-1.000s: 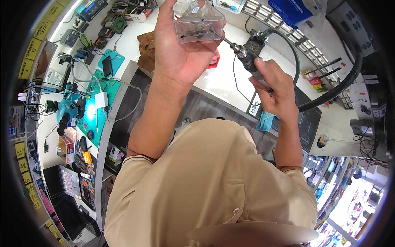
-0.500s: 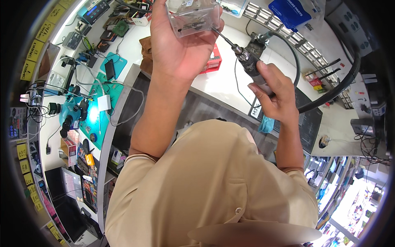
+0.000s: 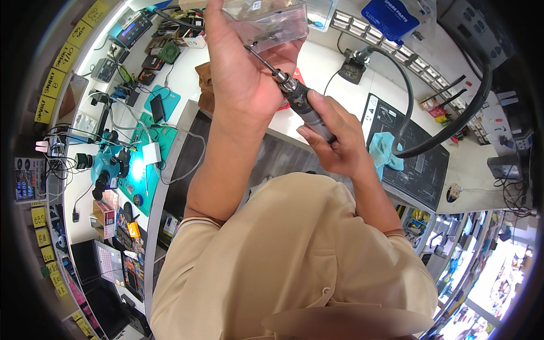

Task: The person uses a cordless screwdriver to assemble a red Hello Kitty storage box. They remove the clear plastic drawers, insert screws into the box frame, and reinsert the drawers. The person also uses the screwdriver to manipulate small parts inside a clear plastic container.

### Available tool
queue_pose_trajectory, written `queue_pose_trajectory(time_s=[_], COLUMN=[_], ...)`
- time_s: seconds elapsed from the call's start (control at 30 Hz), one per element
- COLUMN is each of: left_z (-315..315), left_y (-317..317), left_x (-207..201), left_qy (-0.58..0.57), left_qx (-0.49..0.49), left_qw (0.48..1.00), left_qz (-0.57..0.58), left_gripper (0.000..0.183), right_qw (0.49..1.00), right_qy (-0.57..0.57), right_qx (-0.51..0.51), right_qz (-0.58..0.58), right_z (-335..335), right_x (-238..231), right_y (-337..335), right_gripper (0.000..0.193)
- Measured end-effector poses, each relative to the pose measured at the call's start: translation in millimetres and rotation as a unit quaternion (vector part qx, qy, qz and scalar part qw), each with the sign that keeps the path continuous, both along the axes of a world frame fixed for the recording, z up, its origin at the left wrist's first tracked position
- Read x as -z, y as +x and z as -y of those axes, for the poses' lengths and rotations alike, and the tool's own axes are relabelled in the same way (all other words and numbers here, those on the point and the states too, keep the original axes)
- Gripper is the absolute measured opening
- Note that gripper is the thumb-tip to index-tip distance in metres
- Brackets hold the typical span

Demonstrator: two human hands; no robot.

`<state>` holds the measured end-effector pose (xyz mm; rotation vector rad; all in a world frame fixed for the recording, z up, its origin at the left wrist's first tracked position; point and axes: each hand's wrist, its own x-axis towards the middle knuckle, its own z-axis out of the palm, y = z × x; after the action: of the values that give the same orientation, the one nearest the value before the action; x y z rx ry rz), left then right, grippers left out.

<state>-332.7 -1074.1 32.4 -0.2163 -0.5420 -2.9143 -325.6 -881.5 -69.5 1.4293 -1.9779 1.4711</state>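
Note:
My left hand (image 3: 243,85) is raised at the top of the view, palm up, with its fingers around a clear plastic box (image 3: 280,25). Small dark metal pieces lie inside the box, too small to name. A dark screwdriver (image 3: 306,107) with a slim metal shaft is gripped in my right hand (image 3: 339,133), thumb along its barrel. It slants up and left across my left palm. Its tip is by the box's lower left corner; whether it touches the box I cannot tell.
Behind my hands stretches a white worktop (image 3: 277,124). A black mat (image 3: 419,175) with a teal cloth (image 3: 386,150) lies right, below a thick black hose (image 3: 447,136). A teal microscope (image 3: 107,164) stands left on a green mat (image 3: 148,195). A red box (image 3: 297,76) is partly behind my hands.
My right hand has moved left with the screwdriver, and its tip has passed from the box's right side to its lower left corner. The box has tilted in my left hand.

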Motion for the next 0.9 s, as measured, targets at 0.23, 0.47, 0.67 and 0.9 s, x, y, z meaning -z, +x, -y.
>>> queue_pose_trajectory(time_s=[0.23,0.47,0.67,0.9], left_z=[-6,-11,-12,-18], left_y=[-3,-4,-2,1], left_x=[-2,-8,-10,-8], left_qy=[0.034,0.06,0.0,0.07], left_qx=[0.006,0.012,0.026,0.026], left_qw=[0.999,0.998,0.999,0.997], left_qz=[-0.013,0.025,0.022,0.008], left_gripper=[0.05,0.051,0.054,0.054], right_qw=[0.999,0.999,0.999,0.997], right_qy=[-0.021,-0.035,-0.038,-0.07], right_qx=[0.03,0.03,0.034,0.029], right_qz=[0.006,0.018,0.015,0.015], right_z=[5,3,1,4], right_x=[0,-2,2,5], right_y=[3,4,1,5], right_gripper=[0.087,0.083,0.08,0.081])
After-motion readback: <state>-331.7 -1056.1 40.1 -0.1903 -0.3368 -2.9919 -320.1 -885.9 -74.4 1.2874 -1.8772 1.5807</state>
